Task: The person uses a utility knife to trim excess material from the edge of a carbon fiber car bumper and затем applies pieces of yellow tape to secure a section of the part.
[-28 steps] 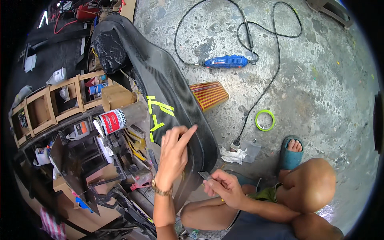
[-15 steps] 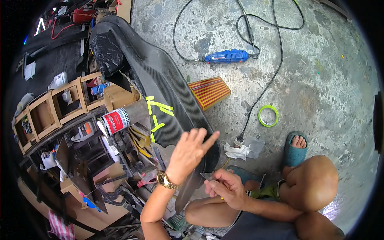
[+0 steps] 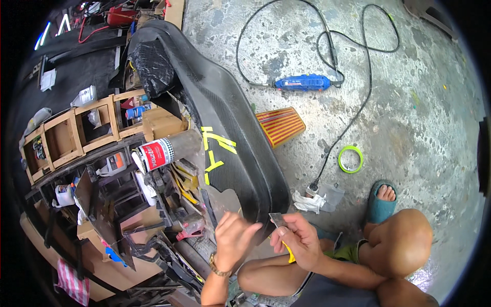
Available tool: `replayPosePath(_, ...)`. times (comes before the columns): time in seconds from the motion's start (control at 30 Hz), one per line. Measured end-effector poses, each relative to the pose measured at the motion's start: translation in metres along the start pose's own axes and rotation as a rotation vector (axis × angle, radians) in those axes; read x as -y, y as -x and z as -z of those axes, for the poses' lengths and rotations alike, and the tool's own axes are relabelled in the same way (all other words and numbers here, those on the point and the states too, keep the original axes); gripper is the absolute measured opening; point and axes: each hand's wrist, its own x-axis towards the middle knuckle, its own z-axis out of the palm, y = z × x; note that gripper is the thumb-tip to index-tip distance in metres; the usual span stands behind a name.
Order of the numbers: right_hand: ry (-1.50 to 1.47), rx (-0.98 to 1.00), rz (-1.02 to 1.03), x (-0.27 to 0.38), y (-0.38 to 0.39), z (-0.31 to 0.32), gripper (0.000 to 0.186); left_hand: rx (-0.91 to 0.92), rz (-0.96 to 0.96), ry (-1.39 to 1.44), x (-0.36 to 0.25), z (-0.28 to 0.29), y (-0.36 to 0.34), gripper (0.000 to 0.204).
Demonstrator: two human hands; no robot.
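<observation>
A black carbon-fibre body panel (image 3: 235, 133) stretches diagonally through the middle, bearing strips of neon yellow tape (image 3: 220, 140). Near its lower end, my left hand (image 3: 236, 239) is raised with fingers loosely bent and apart, holding nothing visible. Just right of it, my right hand (image 3: 296, 238) grips a small flat metal blade (image 3: 279, 219), with a yellow handle (image 3: 290, 254) showing below the fingers. The blade overlaps the panel's lower edge in view; I cannot tell whether it touches.
A blue rotary tool (image 3: 302, 82) with looped cable, green tape roll (image 3: 350, 159), striped wedge (image 3: 281, 125) and white cloth (image 3: 307, 202) lie on the concrete floor (image 3: 419, 128). Wooden crate frames (image 3: 71, 138), a can (image 3: 157, 152) and clutter fill the left. My bent legs are at lower right.
My left hand has come down off the panel toward me, its fingers turning upward. My right hand has risen slightly with the blade, showing more yellow handle. The whole view has shifted slightly.
</observation>
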Motion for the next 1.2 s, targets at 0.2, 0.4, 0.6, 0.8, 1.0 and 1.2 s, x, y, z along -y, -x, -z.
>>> replayPosePath(0.2, 0.173, 0.112, -0.071, -0.017, 0.002, 0.002, 0.016, -0.158, 0.246, 0.581, -0.026, -0.009, 0.014, 0.019)
replayPosePath(0.4, 0.288, 0.193, -0.010, -0.014, 0.003, -0.006, 0.011, -0.242, 0.334, 0.780, -0.025, -0.013, 0.028, 0.009)
replayPosePath(0.6, 0.450, 0.219, -0.047, -0.017, -0.003, -0.004, 0.012, -0.261, 0.284, 0.609, -0.013, -0.009, 0.039, 0.008)
replayPosePath(0.8, 0.485, -0.007, -0.101, -0.027, -0.010, 0.009, 0.018, -0.546, 0.416, 0.261, 0.018, -0.001, 0.052, 0.038)
replayPosePath(1.0, 0.713, 0.017, -0.167, -0.012, -0.045, 0.014, 0.019, -0.401, 0.524, 0.288, 0.040, -0.005, 0.064, 0.022)
replayPosePath(1.2, 0.584, 0.091, -0.404, -0.024, -0.058, 0.027, 0.024, 0.036, 0.518, 0.093, 0.042, -0.020, 0.053, 0.080)
